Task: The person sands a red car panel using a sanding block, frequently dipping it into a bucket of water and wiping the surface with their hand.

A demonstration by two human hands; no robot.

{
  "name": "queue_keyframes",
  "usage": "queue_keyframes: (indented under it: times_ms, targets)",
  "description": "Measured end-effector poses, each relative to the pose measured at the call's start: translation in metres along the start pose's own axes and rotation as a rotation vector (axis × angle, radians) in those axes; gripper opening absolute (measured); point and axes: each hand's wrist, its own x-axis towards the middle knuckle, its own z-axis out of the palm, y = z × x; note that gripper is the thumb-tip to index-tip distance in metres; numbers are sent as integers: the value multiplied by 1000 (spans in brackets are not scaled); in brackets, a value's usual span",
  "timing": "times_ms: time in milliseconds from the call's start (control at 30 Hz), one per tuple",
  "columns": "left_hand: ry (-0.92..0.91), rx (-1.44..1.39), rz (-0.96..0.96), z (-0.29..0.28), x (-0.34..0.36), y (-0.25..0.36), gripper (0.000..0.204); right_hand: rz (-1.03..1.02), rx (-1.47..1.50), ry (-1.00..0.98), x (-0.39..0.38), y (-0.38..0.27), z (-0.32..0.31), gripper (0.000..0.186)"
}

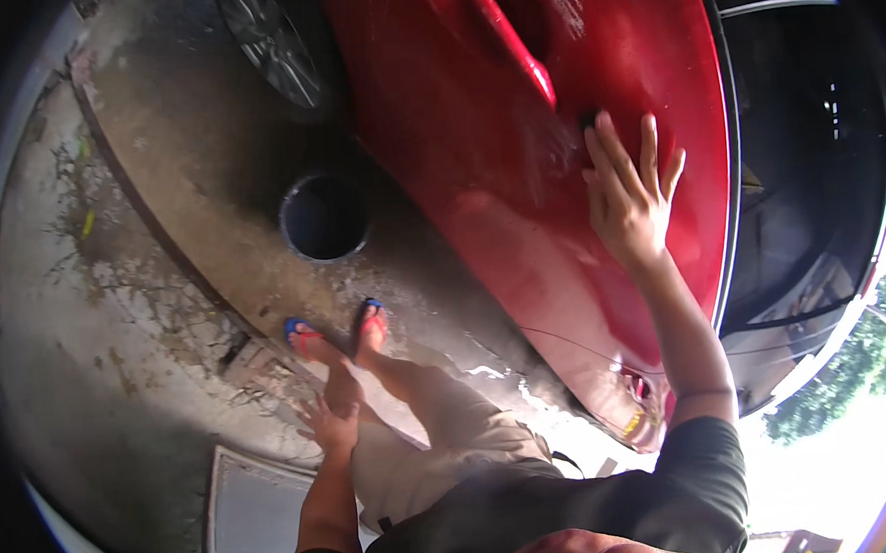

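Observation:
My right hand (pixel 631 202) lies with spread fingers on the red car door (pixel 518 172), below the end of the red door handle (pixel 516 42). A small dark patch shows by its fingertips; I cannot tell whether it is an object or a shadow. Pale whitish smears mark the paint near the hand and above the handle. My left hand (pixel 332 422) hangs low beside my leg, its fingers apart and nothing seen in them.
A dark round bucket (pixel 325 218) stands on the wet concrete floor (pixel 175 140) near the car's wheel (pixel 269 45). My feet wear blue and red flip-flops (pixel 300 329) on the floor. Dark car windows (pixel 807 157) are at the right. A pale panel (pixel 260 521) lies at lower left.

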Motion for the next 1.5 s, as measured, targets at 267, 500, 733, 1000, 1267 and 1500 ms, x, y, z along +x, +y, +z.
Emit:
queue_keyframes:
  times_ms: [267,500,733,1000,1267,1500]
  targets:
    - [702,-228,962,-213,-15,178,80,155,379,363,-36,-4,-21,23]
    - [1090,-320,1407,-409,-85,385,93,330,164,433,-30,-28,-1,33]
    - [756,-241,1672,-384,-125,411,104,738,47,489,-17,-75,1,25]
    - [1088,343,2032,-466,-58,382,84,1846,1100,172,-29,-361,92,8]
    - [1728,140,2442,-515,-12,427,62,1565,1257,-182,-25,-495,282,41]
    - [2062,106,2455,-542,-32,438,52,1171,1165,-890,27,-491,463,45]
